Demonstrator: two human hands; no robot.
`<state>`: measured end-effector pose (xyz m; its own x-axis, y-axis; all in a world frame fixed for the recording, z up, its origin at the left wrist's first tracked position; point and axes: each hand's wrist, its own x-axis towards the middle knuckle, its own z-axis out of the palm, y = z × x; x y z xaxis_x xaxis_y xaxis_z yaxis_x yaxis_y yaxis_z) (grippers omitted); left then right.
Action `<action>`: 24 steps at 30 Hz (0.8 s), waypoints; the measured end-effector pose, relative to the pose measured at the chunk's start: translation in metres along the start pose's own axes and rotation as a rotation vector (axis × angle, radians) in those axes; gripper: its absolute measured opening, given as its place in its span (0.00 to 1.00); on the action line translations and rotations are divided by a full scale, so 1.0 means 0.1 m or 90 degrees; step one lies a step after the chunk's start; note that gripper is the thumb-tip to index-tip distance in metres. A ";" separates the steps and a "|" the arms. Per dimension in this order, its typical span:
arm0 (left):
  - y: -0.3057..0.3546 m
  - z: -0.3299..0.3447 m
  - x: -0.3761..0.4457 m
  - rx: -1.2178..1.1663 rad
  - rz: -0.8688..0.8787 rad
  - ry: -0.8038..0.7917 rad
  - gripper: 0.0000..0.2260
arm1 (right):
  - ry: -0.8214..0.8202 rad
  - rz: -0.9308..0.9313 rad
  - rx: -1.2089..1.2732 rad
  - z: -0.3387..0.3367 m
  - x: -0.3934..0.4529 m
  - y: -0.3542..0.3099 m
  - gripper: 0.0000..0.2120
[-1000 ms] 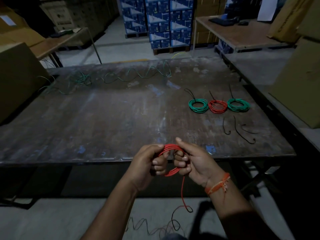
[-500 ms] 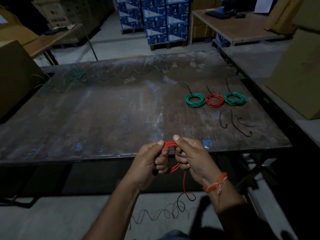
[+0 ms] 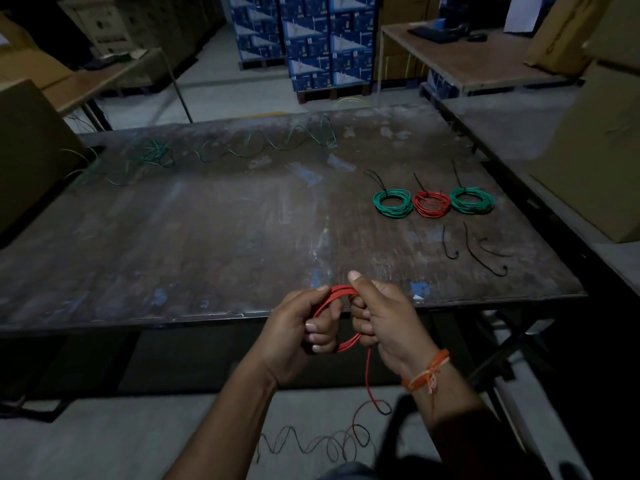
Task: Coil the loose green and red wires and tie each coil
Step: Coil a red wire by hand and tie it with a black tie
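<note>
While my left hand [image 3: 300, 329] curls its fingers [image 3: 318, 336] round one side of a small coil of thin red insulated wire [image 3: 337, 317], my right hand [image 3: 382, 320] grips the opposite side, thumb raised over the top of the loops and the other fingers folded round them. Both hands hover just in front of the near edge of the worn, dark, scuffed desk [image 3: 242, 237], the coil between them. From under my right hand a loose red wire tail [image 3: 370, 386] drops toward the grey concrete floor [image 3: 104, 441], where it darkens into wavy loops below my wrists. An orange thread band [image 3: 427, 370] sits on my right wrist.

On the right part of the desk three finished coils lie in a row, touching or nearly so: a green wire coil [image 3: 393, 202], a red wire coil [image 3: 432, 203] in the middle, and a second green wire coil [image 3: 471, 200], each with a thin black tie sticking up at the far side. Nearer to me than those lie three loose black ties [image 3: 483, 254], apart from one another. Along the far left of the desk a long loose green wire [image 3: 263, 147] snakes in waves and tangles into a bunch near the left edge. Stacked blue cartons [image 3: 311, 39] stand on the floor beyond, and brown cardboard boxes [image 3: 588, 161] rise at the right.
</note>
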<state>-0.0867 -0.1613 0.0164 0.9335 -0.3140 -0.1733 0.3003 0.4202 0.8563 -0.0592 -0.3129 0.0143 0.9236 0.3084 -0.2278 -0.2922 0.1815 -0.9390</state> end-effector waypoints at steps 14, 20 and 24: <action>0.72 -1.01 -0.08 -0.450 0.132 0.096 0.18 | 0.033 -0.153 -0.252 -0.13 0.13 0.29 0.09; 0.91 -1.33 -0.14 -0.408 0.152 0.145 0.16 | 0.079 -0.399 -0.484 0.46 0.19 0.11 0.08; 1.01 -1.43 -0.20 -0.228 0.173 0.222 0.16 | 0.004 -0.482 -0.514 1.05 0.22 -0.05 0.05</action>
<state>-0.0473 0.0092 0.0370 0.9777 0.1203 -0.1723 0.0311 0.7283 0.6846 -0.0636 -0.2094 0.0411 0.7973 0.3695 0.4773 0.5944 -0.3427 -0.7275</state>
